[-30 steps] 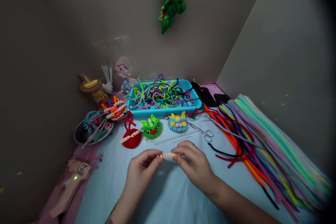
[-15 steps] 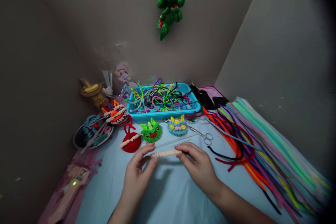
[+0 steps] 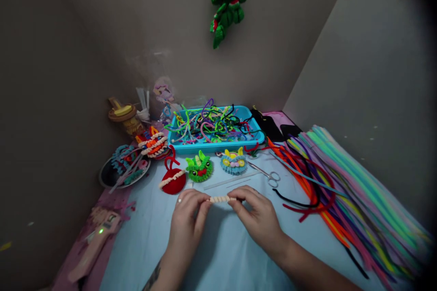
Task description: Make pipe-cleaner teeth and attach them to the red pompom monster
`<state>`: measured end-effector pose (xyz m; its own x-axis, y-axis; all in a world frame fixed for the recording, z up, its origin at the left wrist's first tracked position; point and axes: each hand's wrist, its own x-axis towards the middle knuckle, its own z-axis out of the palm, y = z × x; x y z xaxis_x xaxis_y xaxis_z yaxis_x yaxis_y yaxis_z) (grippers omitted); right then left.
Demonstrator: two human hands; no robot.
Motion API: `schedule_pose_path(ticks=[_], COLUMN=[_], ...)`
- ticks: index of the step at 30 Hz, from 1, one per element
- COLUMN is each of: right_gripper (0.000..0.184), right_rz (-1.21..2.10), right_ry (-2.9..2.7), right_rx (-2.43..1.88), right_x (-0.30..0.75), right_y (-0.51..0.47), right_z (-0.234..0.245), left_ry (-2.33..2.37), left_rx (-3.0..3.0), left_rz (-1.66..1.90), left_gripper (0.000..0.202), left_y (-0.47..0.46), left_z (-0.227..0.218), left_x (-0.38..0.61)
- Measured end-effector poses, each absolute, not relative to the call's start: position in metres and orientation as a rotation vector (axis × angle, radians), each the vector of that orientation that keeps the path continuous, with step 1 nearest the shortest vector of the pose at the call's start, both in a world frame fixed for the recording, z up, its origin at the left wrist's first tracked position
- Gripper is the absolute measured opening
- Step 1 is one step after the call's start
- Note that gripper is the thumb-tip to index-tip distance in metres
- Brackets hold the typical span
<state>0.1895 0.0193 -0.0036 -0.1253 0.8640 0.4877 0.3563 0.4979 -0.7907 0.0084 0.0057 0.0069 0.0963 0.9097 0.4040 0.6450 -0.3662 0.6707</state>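
Note:
A short cream coil of pipe cleaner (image 3: 220,199) is stretched level between my two hands, above the blue cloth. My left hand (image 3: 189,213) pinches its left end between thumb and fingers. At the other end, my right hand (image 3: 257,213) grips it the same way. Just beyond lie a red pouch-shaped piece with a cream band (image 3: 173,182), a green horned pipe-cleaner head (image 3: 200,167) and a blue one with yellow ears (image 3: 233,162). A thin pale strip (image 3: 228,181) rests on the cloth behind my fingers.
Scissors (image 3: 268,175) lie beyond my right hand. A blue tray (image 3: 218,148) of pipe-cleaner scraps stands at the back. Long coloured pipe cleaners (image 3: 355,191) spread along the right. On the left are a metal bowl (image 3: 105,179) and a pink glue gun (image 3: 94,248).
My left hand has shifted right along the coil, so less of it shows between my hands. The whole view has also moved slightly.

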Motion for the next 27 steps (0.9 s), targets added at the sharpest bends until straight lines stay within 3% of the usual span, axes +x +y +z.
schedule_pose_path(ticks=[9, 13, 20, 27], right_gripper=[0.022, 0.018, 0.023, 0.014], right_rz=[0.693, 0.623, 0.465, 0.369], right_ry=[-1.817, -1.735, -1.929, -1.941], right_rx=[-0.952, -1.03, -0.921, -0.971], right_x=[0.1862, 0.1884, 0.1892, 0.1892], right_y=[0.0174, 0.0192, 0.0216, 0.0201], right_z=[-0.0118, -0.0103, -0.0098, -0.0108], left_ry=[1.39, 1.485, 1.448, 1.463], left_rx=[2.119, 1.951, 1.975, 1.985], left_rz=[1.078, 1.126, 1.163, 1.17], left_gripper=[0.014, 0.021, 0.01, 0.021], left_y=[0.002, 0.0023, 0.0021, 0.0018], left_z=[0.0032, 0.0031, 0.0023, -0.0026], left_x=[0.0095, 0.0082, 0.0111, 0.0107])
